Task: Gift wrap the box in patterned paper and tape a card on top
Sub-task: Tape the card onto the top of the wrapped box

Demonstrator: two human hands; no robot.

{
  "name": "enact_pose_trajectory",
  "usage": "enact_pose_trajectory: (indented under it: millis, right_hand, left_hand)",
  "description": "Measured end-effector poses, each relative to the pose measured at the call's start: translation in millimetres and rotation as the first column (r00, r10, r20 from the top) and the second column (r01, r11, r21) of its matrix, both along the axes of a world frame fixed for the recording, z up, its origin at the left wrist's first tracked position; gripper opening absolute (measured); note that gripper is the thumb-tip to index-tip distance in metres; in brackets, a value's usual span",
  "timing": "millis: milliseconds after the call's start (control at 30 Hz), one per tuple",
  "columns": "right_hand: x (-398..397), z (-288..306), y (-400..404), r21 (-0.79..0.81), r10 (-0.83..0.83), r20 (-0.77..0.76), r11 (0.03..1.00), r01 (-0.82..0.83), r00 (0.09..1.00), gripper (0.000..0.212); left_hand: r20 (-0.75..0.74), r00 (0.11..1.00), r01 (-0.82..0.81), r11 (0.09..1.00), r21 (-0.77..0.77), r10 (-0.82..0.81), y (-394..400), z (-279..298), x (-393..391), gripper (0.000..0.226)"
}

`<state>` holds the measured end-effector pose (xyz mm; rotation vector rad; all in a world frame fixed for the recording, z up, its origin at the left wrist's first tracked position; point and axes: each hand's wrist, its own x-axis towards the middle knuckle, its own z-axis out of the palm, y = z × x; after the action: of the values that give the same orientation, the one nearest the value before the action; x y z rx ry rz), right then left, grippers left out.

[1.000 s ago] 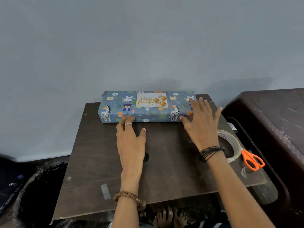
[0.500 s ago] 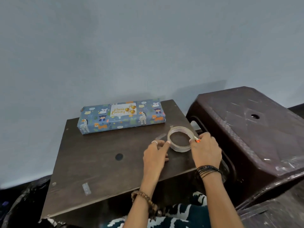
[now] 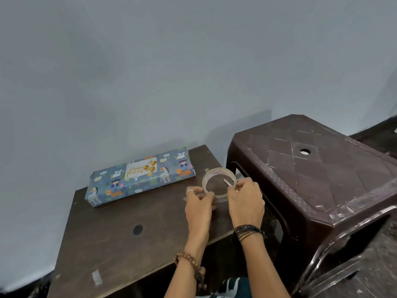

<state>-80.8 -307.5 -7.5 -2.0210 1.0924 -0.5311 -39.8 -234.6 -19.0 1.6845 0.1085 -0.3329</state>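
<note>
The box [image 3: 140, 180], wrapped in blue animal-print paper, lies at the back of the dark wooden table [image 3: 120, 239]. A white "Happy Birthday" card [image 3: 140, 168] sits on its top face. Near the table's right edge I hold a roll of clear tape [image 3: 219, 181] up with both hands. My left hand [image 3: 198, 206] grips its left and lower rim. My right hand [image 3: 245, 203] pinches its right rim, with a thin pale sliver showing inside the ring by my fingertips. The scissors are out of sight.
A dark brown plastic stool [image 3: 318, 177] stands close against the table's right side. A pale wall rises right behind the table. A round hole [image 3: 137, 229] and a scrap of tape [image 3: 96, 277] mark the tabletop in front.
Both hands left the wrapped box, went to the right and picked up the tape roll, now lifted off the table. The view swung right, bringing the stool in.
</note>
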Motion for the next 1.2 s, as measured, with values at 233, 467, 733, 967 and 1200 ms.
enact_pose_trajectory:
  millis: [233,467,733,967,1200]
  right_hand:
    - [9.5,9.9,-40.0,0.165,-0.181,0.355,0.978,0.129,0.917,0.004]
    - [56.6,12.9,-97.2,0.128,-0.281,0.334,0.959,0.251,0.900,0.019]
    - [80.3,5.1,-128.6,0.081,-0.180,0.248,0.983,0.165,0.952,0.034]
    - [56.4,17.3,-93.1,0.009,-0.112,0.245,0.994,0.113,0.963,0.025]
    - [15.6,3.9,-68.0,0.001,0.072,-0.277,0.997,-0.074,0.958,0.026]
  left_hand:
    - [0.101,0.993,0.075,0.978,-0.194,-0.056,-55.1,19.1,19.9,0.025]
    - [0.034,0.968,0.249,0.951,-0.185,-0.247,-136.1,35.7,92.3,0.021]
    - [0.103,0.964,0.249,0.969,-0.007,-0.246,-176.3,9.7,127.0,0.019]
    - [0.268,0.907,0.256,0.930,0.262,-0.325,-124.3,2.1,97.5,0.022]
    - [0.179,0.939,0.242,0.933,0.267,-0.295,-48.8,-2.9,38.7,0.015]
